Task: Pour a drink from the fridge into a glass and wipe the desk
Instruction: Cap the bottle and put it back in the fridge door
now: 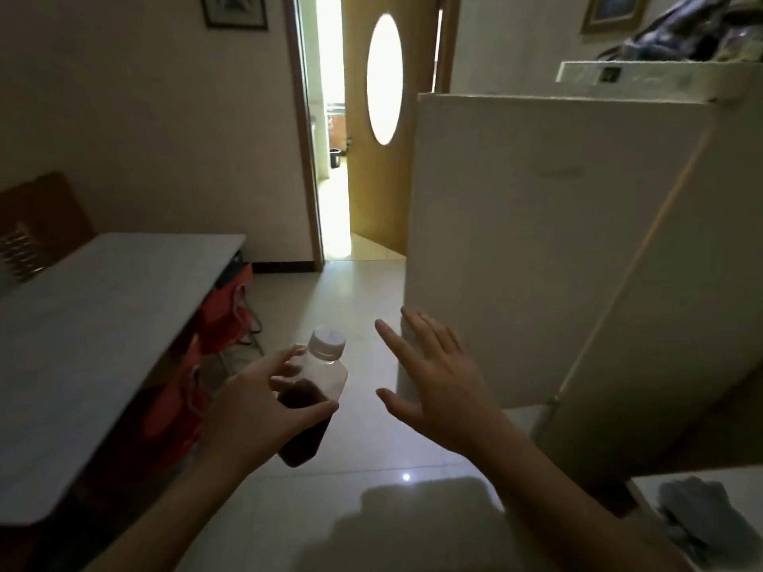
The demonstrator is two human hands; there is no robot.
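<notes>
My left hand (264, 402) grips a clear plastic bottle (318, 390) with a white cap and dark drink in its lower half, tilted to the right above the floor. My right hand (433, 373) is spread flat, fingers apart, with its fingertips against the lower left edge of the cream fridge door (536, 241), which stands ajar. The grey desk (103, 332) runs along the left wall. A grey cloth (702, 518) lies on a white surface at the bottom right. No glass is in view.
Red bags (223, 315) sit under the desk. A wooden chair (37, 225) stands behind it. An open doorway (330, 130) with a wooden door lies straight ahead over pale floor tiles. Dark bags are piled on top of the fridge (685, 31).
</notes>
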